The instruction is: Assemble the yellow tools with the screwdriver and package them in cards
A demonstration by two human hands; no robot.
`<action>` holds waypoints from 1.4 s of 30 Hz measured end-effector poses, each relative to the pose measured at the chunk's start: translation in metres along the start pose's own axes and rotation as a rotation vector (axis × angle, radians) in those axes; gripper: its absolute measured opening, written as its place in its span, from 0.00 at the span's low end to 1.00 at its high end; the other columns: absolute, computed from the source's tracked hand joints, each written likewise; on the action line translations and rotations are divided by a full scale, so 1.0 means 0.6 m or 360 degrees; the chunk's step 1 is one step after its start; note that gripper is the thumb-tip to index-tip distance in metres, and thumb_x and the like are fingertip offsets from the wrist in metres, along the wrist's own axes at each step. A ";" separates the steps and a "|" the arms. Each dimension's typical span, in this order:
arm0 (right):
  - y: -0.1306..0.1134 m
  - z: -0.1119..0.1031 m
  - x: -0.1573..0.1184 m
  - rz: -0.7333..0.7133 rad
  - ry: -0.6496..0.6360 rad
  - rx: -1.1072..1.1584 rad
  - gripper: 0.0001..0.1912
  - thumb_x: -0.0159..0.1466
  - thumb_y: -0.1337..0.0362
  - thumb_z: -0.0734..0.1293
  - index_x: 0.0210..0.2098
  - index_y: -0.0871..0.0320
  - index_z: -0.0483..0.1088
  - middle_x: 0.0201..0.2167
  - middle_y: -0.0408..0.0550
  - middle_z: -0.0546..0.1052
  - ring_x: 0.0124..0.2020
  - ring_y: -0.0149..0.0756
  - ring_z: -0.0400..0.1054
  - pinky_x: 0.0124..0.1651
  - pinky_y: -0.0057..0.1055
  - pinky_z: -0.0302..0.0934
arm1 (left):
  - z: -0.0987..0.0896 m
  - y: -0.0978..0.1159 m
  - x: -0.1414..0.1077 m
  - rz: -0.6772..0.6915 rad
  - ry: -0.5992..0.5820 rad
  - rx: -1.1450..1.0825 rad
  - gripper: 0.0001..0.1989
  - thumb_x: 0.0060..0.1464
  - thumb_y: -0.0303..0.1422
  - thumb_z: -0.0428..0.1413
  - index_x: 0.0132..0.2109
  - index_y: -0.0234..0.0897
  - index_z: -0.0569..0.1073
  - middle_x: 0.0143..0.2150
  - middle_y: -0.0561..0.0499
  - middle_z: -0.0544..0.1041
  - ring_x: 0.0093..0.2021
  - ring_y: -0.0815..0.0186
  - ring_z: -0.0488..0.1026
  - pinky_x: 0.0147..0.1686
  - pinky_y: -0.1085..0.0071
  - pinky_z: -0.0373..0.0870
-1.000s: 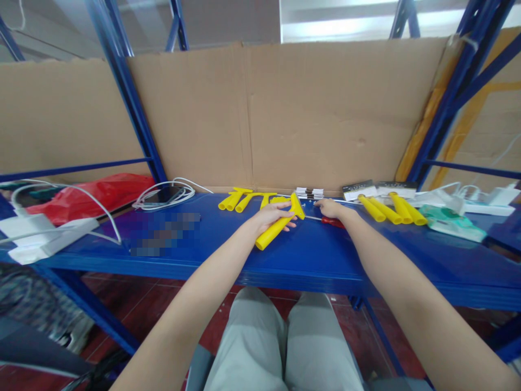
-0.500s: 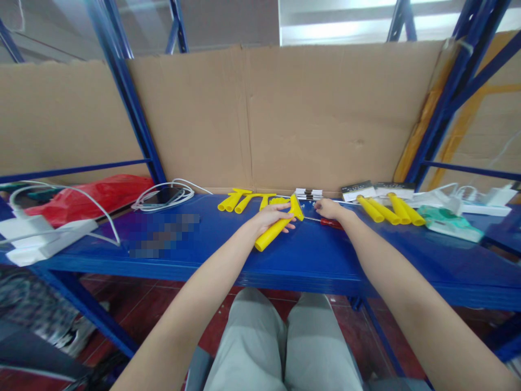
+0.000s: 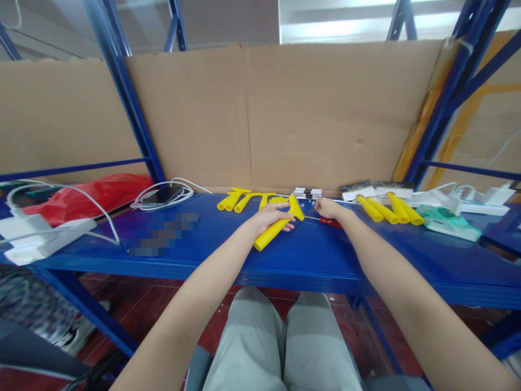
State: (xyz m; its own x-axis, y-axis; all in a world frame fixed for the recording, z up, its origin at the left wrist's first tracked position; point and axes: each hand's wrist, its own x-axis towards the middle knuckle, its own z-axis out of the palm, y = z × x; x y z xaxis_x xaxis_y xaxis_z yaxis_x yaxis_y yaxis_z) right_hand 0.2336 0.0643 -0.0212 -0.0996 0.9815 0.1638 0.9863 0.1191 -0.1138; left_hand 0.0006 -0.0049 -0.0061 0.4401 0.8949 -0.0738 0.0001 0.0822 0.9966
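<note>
My left hand is closed around a yellow scraper. Its round handle points toward me, and its wide head points away to the right. My right hand is down at the tabletop just right of that head, fingers bunched together; anything between them is too small to make out. Under the right wrist lies a screwdriver with a red handle, its thin shaft pointing left toward the scraper head. Tiny pieces, perhaps screws, lie on the blue surface beside the right fingertips.
More yellow scrapers lie at the back left, and several others at the right by black-and-white packets. White-and-black bundles sit against the cardboard. Cables, a red bag and power strips occupy the blue table's sides.
Almost nothing differs. Both hands keep their places and the scraper stays in my left hand; the whole view shifts very slightly.
</note>
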 end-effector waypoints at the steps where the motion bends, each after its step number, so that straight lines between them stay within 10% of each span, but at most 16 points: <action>1: 0.000 0.000 0.000 0.0008 0.0008 0.0007 0.17 0.57 0.78 0.62 0.42 0.61 0.75 0.40 0.53 0.80 0.41 0.38 0.74 0.42 0.24 0.62 | 0.000 -0.001 0.001 0.0020 0.0003 0.0019 0.32 0.53 0.20 0.58 0.64 0.35 0.61 0.34 0.44 0.80 0.28 0.65 0.78 0.29 0.71 0.76; 14: -0.007 -0.006 0.002 -0.0004 0.0085 0.0196 0.19 0.59 0.78 0.60 0.47 0.62 0.72 0.45 0.55 0.78 0.46 0.38 0.72 0.47 0.26 0.62 | 0.009 0.005 -0.002 0.0094 0.0211 0.0202 0.27 0.54 0.17 0.55 0.60 0.33 0.63 0.41 0.44 0.76 0.24 0.68 0.76 0.25 0.72 0.75; 42: -0.096 -0.031 -0.023 -0.0731 0.0005 0.0975 0.06 0.57 0.74 0.62 0.31 0.57 0.63 0.28 0.43 0.73 0.32 0.30 0.68 0.41 0.29 0.64 | -0.017 -0.023 0.033 0.0123 -0.0170 0.0236 0.09 0.52 0.18 0.54 0.40 0.32 0.67 0.31 0.50 0.73 0.26 0.68 0.77 0.24 0.75 0.71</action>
State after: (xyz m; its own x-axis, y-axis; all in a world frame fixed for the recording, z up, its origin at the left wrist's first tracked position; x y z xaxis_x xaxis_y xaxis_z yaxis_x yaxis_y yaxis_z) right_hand 0.1806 0.0409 0.0010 -0.4809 0.8129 0.3285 0.5969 0.5780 -0.5564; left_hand 0.0003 0.0160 -0.0215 0.5365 0.8439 -0.0007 0.0913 -0.0573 0.9942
